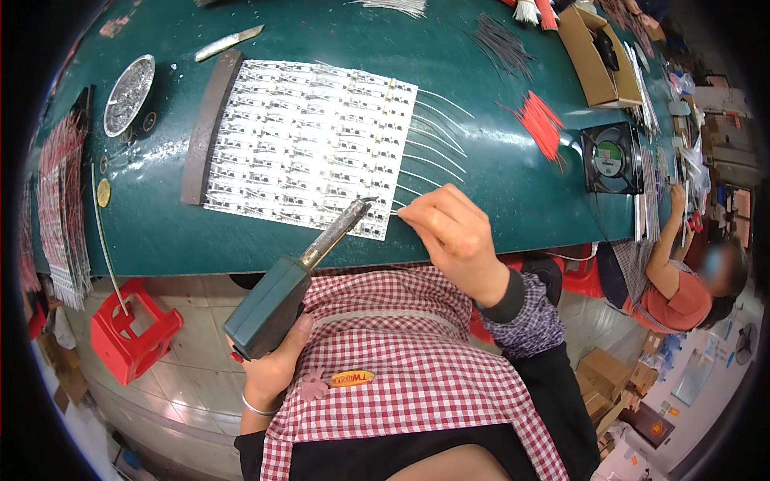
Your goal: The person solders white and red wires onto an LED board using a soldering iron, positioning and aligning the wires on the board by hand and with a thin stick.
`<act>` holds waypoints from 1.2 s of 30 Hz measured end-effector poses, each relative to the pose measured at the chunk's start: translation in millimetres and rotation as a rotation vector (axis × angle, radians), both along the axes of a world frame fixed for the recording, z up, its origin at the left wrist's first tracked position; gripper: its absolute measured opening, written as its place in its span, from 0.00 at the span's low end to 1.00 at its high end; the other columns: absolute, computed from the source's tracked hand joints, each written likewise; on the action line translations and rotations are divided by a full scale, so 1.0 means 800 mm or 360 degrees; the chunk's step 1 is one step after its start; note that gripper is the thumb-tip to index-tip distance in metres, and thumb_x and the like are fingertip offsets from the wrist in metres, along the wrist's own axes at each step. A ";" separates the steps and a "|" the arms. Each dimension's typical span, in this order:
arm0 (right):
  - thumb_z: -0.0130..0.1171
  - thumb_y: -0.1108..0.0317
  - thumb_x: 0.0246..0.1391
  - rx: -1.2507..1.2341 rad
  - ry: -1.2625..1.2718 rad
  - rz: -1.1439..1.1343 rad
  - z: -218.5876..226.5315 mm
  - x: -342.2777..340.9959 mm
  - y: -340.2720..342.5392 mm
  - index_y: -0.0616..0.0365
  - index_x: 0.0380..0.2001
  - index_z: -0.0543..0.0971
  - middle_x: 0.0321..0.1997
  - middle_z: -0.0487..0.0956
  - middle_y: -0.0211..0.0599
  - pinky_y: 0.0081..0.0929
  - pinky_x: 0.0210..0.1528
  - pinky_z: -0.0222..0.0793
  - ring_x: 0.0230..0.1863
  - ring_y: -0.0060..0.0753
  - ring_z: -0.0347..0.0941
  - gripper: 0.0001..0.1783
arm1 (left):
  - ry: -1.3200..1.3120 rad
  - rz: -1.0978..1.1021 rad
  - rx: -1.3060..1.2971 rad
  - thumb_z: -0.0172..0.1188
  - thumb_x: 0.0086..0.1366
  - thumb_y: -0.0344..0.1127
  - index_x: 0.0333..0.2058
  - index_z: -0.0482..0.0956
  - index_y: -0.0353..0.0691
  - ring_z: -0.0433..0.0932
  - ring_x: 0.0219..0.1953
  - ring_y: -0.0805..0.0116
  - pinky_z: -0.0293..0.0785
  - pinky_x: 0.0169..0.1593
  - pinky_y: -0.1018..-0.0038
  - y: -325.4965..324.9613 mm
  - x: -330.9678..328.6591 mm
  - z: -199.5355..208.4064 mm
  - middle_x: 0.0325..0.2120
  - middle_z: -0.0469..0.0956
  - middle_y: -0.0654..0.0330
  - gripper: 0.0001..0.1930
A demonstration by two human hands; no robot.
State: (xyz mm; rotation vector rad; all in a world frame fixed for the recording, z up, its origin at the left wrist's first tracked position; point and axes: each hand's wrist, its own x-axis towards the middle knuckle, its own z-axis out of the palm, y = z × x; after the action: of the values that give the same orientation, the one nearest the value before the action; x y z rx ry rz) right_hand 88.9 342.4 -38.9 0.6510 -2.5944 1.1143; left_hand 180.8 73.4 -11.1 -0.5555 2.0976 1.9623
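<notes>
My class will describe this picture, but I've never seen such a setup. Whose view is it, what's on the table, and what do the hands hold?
There is no robot here. This single picture comes from a wide fisheye camera on a person's head, looking down, so straight edges bend.

The left hand grips a dark green tool resembling a soldering gun, its tip over the lower right part of a white circuit panel. The right hand appears to pinch a thin white wire beside that panel's edge.

On the green table also lie a brown bar along the panel's left edge, red wires and a black fan.
</notes>
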 end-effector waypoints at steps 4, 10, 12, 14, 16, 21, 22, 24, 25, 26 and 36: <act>0.66 0.83 0.41 -0.0003 0.0093 -0.0076 -0.020 0.017 -0.008 0.61 0.32 0.80 0.30 0.78 0.36 0.29 0.30 0.71 0.30 0.38 0.74 0.13 | 0.0149 -0.0231 -0.0174 0.66 0.56 0.22 0.47 0.78 0.32 0.74 0.28 0.76 0.70 0.31 0.80 0.002 0.002 0.002 0.36 0.80 0.59 0.18; 0.64 0.83 0.41 0.0064 0.0121 -0.0081 -0.018 0.019 -0.009 0.61 0.33 0.80 0.31 0.78 0.36 0.30 0.31 0.71 0.32 0.38 0.73 0.13 | 0.0269 -0.0277 -0.0317 0.68 0.52 0.24 0.40 0.82 0.29 0.82 0.33 0.69 0.76 0.37 0.75 0.011 0.000 0.003 0.33 0.82 0.54 0.15; 0.64 0.84 0.41 0.0071 0.0122 -0.0078 -0.017 0.019 -0.008 0.61 0.33 0.80 0.31 0.77 0.36 0.30 0.31 0.71 0.31 0.38 0.73 0.12 | 0.0325 -0.0315 -0.0375 0.68 0.52 0.23 0.39 0.81 0.28 0.82 0.32 0.69 0.76 0.37 0.76 0.013 -0.001 0.003 0.32 0.82 0.54 0.14; 0.63 0.84 0.41 0.0075 0.0123 -0.0074 -0.017 0.019 -0.009 0.61 0.33 0.80 0.31 0.77 0.36 0.30 0.31 0.71 0.31 0.38 0.73 0.12 | 0.0341 -0.0340 -0.0408 0.67 0.52 0.23 0.39 0.81 0.28 0.81 0.31 0.69 0.76 0.37 0.76 0.014 -0.002 0.003 0.31 0.82 0.54 0.14; 0.63 0.84 0.40 0.0088 0.0111 -0.0077 -0.016 0.019 -0.009 0.62 0.32 0.80 0.31 0.77 0.36 0.30 0.31 0.71 0.31 0.38 0.73 0.12 | 0.0356 -0.0370 -0.0435 0.67 0.52 0.23 0.39 0.81 0.28 0.81 0.31 0.70 0.76 0.36 0.76 0.014 -0.003 0.003 0.31 0.82 0.54 0.14; 0.62 0.84 0.39 0.0112 0.0110 -0.0086 -0.015 0.020 -0.009 0.62 0.33 0.80 0.31 0.77 0.36 0.31 0.32 0.72 0.32 0.39 0.74 0.13 | 0.0301 -0.0437 -0.0451 0.67 0.51 0.22 0.40 0.80 0.27 0.81 0.30 0.70 0.76 0.35 0.76 0.015 -0.006 0.006 0.31 0.81 0.54 0.15; 0.62 0.84 0.38 0.0126 0.0108 -0.0085 -0.014 0.020 -0.009 0.62 0.33 0.80 0.31 0.77 0.36 0.31 0.32 0.72 0.32 0.39 0.74 0.14 | 0.0300 -0.0441 -0.0453 0.67 0.51 0.22 0.40 0.80 0.27 0.81 0.30 0.70 0.76 0.35 0.76 0.015 -0.007 0.007 0.31 0.81 0.54 0.15; 0.62 0.84 0.38 0.0130 0.0120 -0.0084 -0.014 0.019 -0.010 0.62 0.33 0.80 0.31 0.77 0.37 0.31 0.32 0.72 0.32 0.39 0.74 0.14 | 0.0352 -0.0469 -0.0486 0.67 0.51 0.22 0.40 0.80 0.27 0.81 0.30 0.69 0.76 0.35 0.76 0.016 -0.009 0.010 0.31 0.81 0.54 0.15; 0.62 0.84 0.37 0.0136 0.0134 -0.0079 -0.014 0.019 -0.010 0.62 0.33 0.80 0.31 0.77 0.37 0.31 0.32 0.72 0.32 0.39 0.73 0.15 | 0.0353 -0.0471 -0.0486 0.67 0.51 0.22 0.40 0.80 0.27 0.81 0.30 0.69 0.76 0.35 0.76 0.016 -0.009 0.008 0.31 0.81 0.54 0.15; 0.62 0.84 0.37 0.0136 0.0134 -0.0081 -0.014 0.019 -0.010 0.62 0.33 0.80 0.31 0.77 0.37 0.31 0.32 0.72 0.32 0.39 0.73 0.15 | 0.0347 -0.0436 -0.0486 0.67 0.51 0.22 0.39 0.81 0.27 0.81 0.30 0.69 0.76 0.35 0.76 0.016 -0.006 0.006 0.31 0.81 0.53 0.14; 0.62 0.84 0.37 0.0154 0.0125 -0.0095 -0.013 0.020 -0.012 0.63 0.32 0.80 0.31 0.77 0.37 0.30 0.31 0.72 0.31 0.39 0.73 0.14 | 0.0274 -0.0291 -0.0348 0.68 0.56 0.25 0.44 0.79 0.33 0.77 0.34 0.73 0.74 0.38 0.76 -0.003 0.024 -0.015 0.34 0.80 0.61 0.16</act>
State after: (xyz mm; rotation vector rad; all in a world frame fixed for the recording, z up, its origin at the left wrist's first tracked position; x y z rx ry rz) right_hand 104.6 333.1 -49.4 0.6204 -2.5958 0.9311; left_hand 200.2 71.3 -23.4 -0.2264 2.3907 1.7483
